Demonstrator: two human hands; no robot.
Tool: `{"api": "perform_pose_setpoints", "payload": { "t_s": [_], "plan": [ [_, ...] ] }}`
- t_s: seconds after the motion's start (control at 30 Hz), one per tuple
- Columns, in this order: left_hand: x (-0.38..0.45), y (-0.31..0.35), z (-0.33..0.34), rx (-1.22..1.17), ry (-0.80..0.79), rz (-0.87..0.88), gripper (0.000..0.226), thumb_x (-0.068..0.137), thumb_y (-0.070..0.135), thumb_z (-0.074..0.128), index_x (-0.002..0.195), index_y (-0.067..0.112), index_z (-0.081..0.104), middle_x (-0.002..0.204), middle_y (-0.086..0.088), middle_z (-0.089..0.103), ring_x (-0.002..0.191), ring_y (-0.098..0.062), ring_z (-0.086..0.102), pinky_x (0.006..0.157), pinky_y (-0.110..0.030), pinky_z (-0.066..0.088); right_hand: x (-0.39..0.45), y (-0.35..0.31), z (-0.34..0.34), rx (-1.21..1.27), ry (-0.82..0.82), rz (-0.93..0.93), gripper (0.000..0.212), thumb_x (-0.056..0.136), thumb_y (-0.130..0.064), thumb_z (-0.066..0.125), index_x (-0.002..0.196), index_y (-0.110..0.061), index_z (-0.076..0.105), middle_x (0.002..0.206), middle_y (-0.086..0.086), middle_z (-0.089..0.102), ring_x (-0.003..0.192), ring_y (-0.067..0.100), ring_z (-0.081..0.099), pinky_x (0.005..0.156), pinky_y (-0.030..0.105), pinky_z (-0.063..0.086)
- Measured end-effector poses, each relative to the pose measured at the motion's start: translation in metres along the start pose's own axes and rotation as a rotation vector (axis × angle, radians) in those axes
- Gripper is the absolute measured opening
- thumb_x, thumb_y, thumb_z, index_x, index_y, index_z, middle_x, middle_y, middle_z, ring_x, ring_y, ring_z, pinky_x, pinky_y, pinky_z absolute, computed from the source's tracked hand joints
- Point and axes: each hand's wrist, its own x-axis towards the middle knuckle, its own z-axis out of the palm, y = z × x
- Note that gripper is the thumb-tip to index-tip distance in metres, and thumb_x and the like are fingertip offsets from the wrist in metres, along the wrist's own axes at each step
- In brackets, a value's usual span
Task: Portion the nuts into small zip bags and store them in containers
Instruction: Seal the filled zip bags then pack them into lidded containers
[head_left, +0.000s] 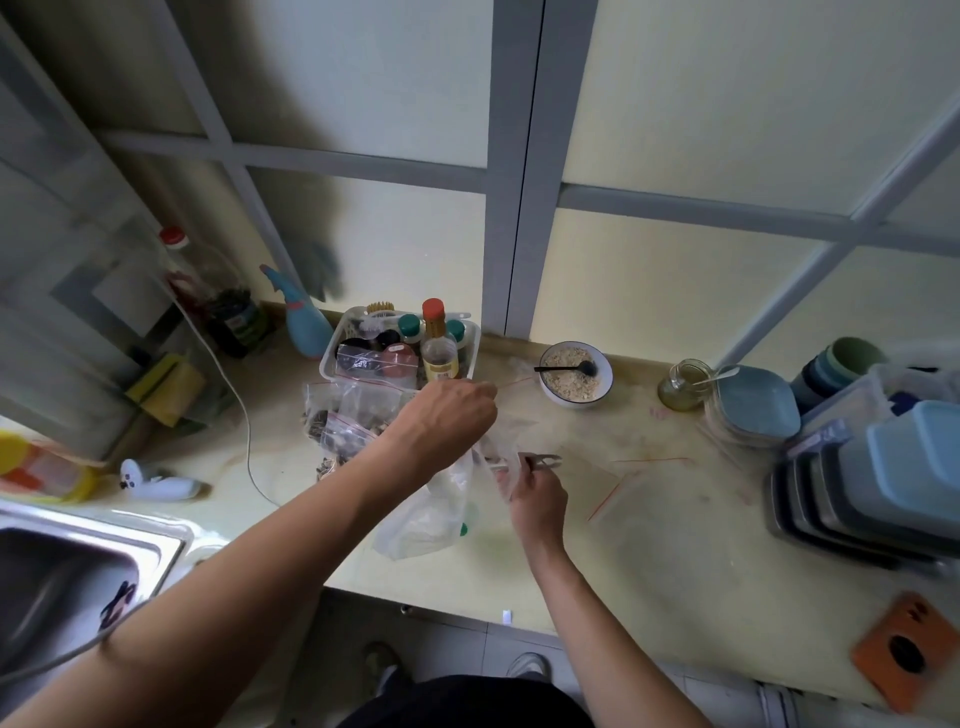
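left hand (447, 415) pinching the zip bag (496, 441) mouth up, right hand (535, 493) gripping its lower edge, apparently to hold it open over the countertop (649, 545) for filling.

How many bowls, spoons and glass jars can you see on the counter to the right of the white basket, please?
White ceramic bowl of oats: 1
Spoons: 2, a black spoon and a white spoon
Clear glass jar of yellowish liquid: 1
Total: 4

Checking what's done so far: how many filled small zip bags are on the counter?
3 visible, clustered left of the left hand: one, one, one. The arm may hide more.
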Motion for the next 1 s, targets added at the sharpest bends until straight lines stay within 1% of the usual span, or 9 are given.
{"api": "perform_pose_setpoints", "payload": {
  "t_s": [0.13,0.17,0.23,0.3,0.37,0.43,0.53,0.77,1.0],
  "plan": [
    [-0.002,0.0,0.006,-0.001,-0.027,-0.008,0.011,0.091,0.011,0.068,0.102,0.008,0.07,0.102,-0.006,0.063,0.084,-0.018,0.065,0.078,-0.035,0.06,0.002,-0.002,-0.004,0.082,0.096,0.025,0.039,0.108,-0.029,0.046,0.09,-0.009,0.075,0.081,0.003,0.075,0.067,0.009,0.063,0.062,0.003,0.04],
    [-0.004,0.001,0.009,0.003,-0.04,-0.019,0.013,0.091,0.012,0.068,0.103,0.008,0.07,0.101,-0.006,0.064,0.083,-0.018,0.065,0.077,-0.035,0.06,0.002,-0.002,-0.004,0.149,0.111,0.029,0.037,0.108,-0.03,0.047,0.093,-0.012,0.075,0.084,-0.001,0.076,0.069,0.004,0.068,0.068,0.004,0.045],
    [-0.008,0.002,0.018,0.035,-0.069,-0.045,0.012,0.094,0.009,0.063,0.104,0.007,0.07,0.097,-0.006,0.062,0.078,-0.018,0.063,0.073,-0.032,0.058,0.004,0.002,-0.004,0.251,0.149,0.023,0.031,0.107,-0.033,0.048,0.098,-0.016,0.073,0.085,-0.006,0.076,0.075,0.001,0.072,0.076,0.025,0.059],
    [-0.014,0.004,0.032,0.048,-0.109,-0.077,0.019,0.098,0.003,0.049,0.104,0.006,0.067,0.095,-0.006,0.063,0.08,-0.021,0.064,0.071,-0.034,0.056,0.005,0.005,-0.003,0.25,0.173,0.01,0.031,0.107,-0.032,0.048,0.101,-0.015,0.073,0.082,-0.006,0.075,0.076,0.002,0.072,0.075,0.034,0.061],
    [-0.02,0.005,0.048,0.06,-0.151,-0.109,0.024,0.099,0.0,0.044,0.103,0.006,0.067,0.09,-0.004,0.062,0.083,-0.022,0.067,0.072,-0.034,0.055,0.004,0.005,-0.003,0.254,0.158,0.039,0.03,0.107,-0.029,0.049,0.101,-0.013,0.074,0.08,-0.003,0.075,0.074,0.005,0.072,0.075,0.033,0.062],
    [-0.026,0.006,0.063,0.081,-0.184,-0.136,0.025,0.098,0.0,0.046,0.1,0.008,0.07,0.088,-0.003,0.06,0.083,-0.02,0.067,0.074,-0.031,0.053,0.002,0.008,-0.001,0.237,0.132,0.052,0.028,0.106,-0.029,0.052,0.092,-0.019,0.075,0.077,-0.004,0.075,0.072,0.009,0.073,0.077,0.037,0.062],
    [-0.034,0.007,0.081,0.087,-0.245,-0.191,0.024,0.099,0.003,0.046,0.103,0.009,0.068,0.102,-0.006,0.065,0.091,-0.021,0.067,0.076,-0.031,0.045,-0.001,0.011,0.002,0.233,0.069,0.081,0.03,0.102,-0.036,0.057,0.084,-0.021,0.076,0.074,-0.006,0.076,0.071,0.011,0.074,0.077,0.038,0.061],
    [-0.043,0.008,0.101,0.084,-0.319,-0.287,0.023,0.098,0.006,0.05,0.113,0.01,0.067,0.11,-0.007,0.062,0.099,-0.023,0.066,0.084,-0.034,0.048,-0.007,0.011,0.022,0.24,-0.094,0.119,0.037,0.094,-0.055,0.058,0.085,-0.024,0.078,0.078,-0.009,0.077,0.075,0.009,0.075,0.08,0.04,0.062],
    [-0.05,0.003,0.111,0.059,-0.361,-0.296,0.027,0.098,0.008,0.047,0.116,0.011,0.066,0.117,-0.009,0.059,0.104,-0.026,0.064,0.084,-0.036,0.049,-0.004,-0.008,0.038,0.367,-0.14,0.211,0.03,0.099,-0.04,0.059,0.086,-0.021,0.078,0.078,-0.006,0.079,0.074,0.012,0.077,0.082,0.041,0.062]
  ]
}}
